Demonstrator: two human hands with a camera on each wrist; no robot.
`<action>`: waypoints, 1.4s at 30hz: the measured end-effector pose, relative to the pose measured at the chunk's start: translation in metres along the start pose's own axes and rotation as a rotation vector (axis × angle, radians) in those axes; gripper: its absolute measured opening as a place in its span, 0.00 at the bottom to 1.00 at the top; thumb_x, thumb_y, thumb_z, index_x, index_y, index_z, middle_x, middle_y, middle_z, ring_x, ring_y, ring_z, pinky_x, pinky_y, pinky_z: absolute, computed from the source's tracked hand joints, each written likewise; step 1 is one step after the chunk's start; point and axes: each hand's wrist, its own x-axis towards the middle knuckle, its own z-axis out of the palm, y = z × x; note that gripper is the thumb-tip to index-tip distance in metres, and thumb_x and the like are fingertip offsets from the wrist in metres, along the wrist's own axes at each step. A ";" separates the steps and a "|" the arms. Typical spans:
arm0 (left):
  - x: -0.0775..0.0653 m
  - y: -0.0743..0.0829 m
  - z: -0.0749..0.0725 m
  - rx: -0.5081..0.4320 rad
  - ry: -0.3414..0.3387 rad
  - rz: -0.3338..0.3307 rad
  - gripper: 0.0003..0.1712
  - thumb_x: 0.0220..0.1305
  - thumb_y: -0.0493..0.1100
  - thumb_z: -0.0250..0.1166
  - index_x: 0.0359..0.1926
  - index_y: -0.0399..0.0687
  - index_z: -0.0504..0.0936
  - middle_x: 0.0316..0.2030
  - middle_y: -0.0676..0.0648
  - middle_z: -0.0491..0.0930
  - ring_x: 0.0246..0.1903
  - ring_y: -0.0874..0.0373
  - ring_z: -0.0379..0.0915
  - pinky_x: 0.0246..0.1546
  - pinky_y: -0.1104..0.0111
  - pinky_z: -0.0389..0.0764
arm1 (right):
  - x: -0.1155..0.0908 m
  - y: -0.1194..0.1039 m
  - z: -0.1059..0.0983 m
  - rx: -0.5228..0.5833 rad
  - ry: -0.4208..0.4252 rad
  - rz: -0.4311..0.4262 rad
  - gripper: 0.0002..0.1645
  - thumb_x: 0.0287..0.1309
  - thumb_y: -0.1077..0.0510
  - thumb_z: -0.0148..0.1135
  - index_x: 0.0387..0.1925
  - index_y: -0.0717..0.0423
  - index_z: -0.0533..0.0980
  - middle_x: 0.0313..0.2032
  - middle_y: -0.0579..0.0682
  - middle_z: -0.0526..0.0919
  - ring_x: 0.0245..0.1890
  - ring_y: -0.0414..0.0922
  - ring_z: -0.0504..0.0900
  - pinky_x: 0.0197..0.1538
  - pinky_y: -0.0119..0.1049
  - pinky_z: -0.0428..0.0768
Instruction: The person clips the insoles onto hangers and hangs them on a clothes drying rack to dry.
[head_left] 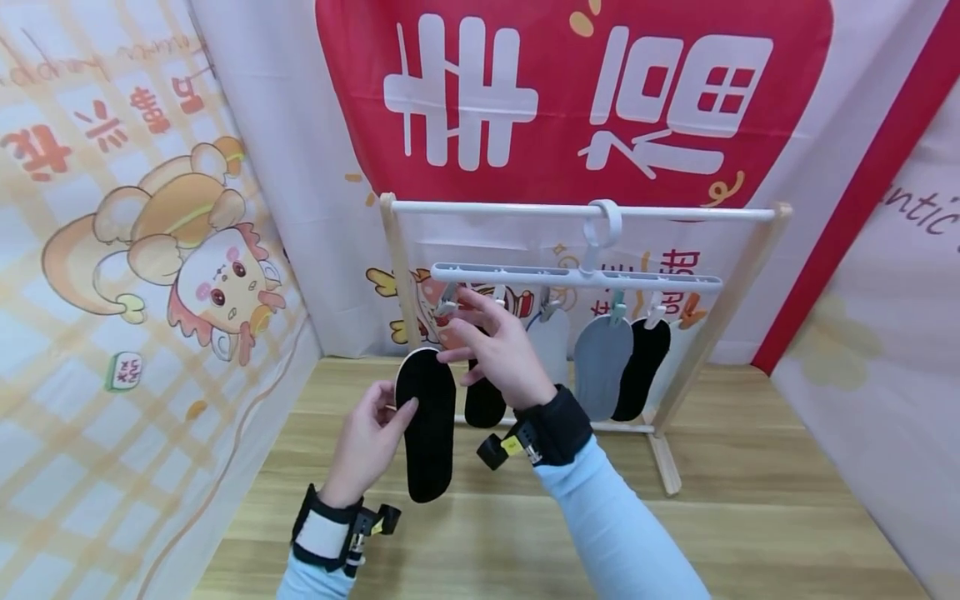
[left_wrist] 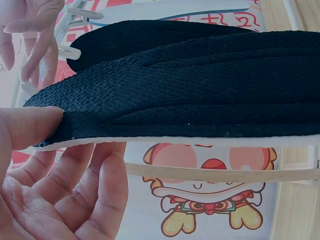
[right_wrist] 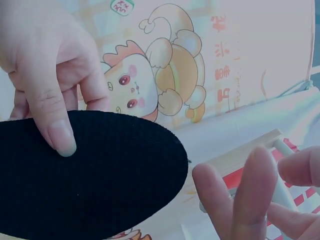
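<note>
My left hand (head_left: 367, 437) pinches a black insole (head_left: 429, 433) by its side, thumb on the dark face and fingers behind. The insole hangs upright in front of the rack, and its pale edge shows in the left wrist view. My right hand (head_left: 510, 354) is raised above it with fingers spread, close to a grey clip (head_left: 447, 302) at the left end of a grey-white hanger (head_left: 510, 273). In the right wrist view its fingertips (right_wrist: 257, 175) are just off the insole's rounded end, and nothing is seen held in them.
More insoles hang from the hanger's clips: a black one (head_left: 483, 408) partly behind my right hand, a grey one (head_left: 602, 367) on a teal clip (head_left: 617, 310), another black one (head_left: 643, 367). An orange clip (head_left: 692, 310) is at the right end. The rack (head_left: 678, 375) stands on a wooden table (head_left: 510, 550).
</note>
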 end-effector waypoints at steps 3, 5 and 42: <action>0.000 0.000 -0.002 0.012 0.007 -0.009 0.12 0.68 0.45 0.66 0.46 0.43 0.78 0.35 0.46 0.83 0.29 0.56 0.79 0.31 0.69 0.79 | 0.003 0.000 0.002 -0.036 -0.001 -0.019 0.28 0.72 0.55 0.56 0.70 0.44 0.65 0.59 0.56 0.75 0.41 0.57 0.86 0.25 0.39 0.83; 0.000 0.000 -0.003 0.024 0.008 -0.015 0.13 0.68 0.46 0.66 0.46 0.44 0.78 0.36 0.47 0.83 0.29 0.57 0.79 0.32 0.69 0.79 | 0.004 0.001 0.003 -0.072 0.004 -0.034 0.26 0.72 0.56 0.56 0.69 0.44 0.67 0.56 0.57 0.75 0.40 0.58 0.86 0.26 0.41 0.84; 0.012 0.017 0.011 0.006 -0.085 0.014 0.15 0.68 0.48 0.66 0.50 0.45 0.78 0.36 0.48 0.82 0.32 0.56 0.77 0.34 0.65 0.80 | -0.005 0.021 0.011 -0.064 0.255 -0.293 0.13 0.65 0.56 0.65 0.45 0.62 0.79 0.55 0.51 0.82 0.49 0.46 0.83 0.48 0.39 0.83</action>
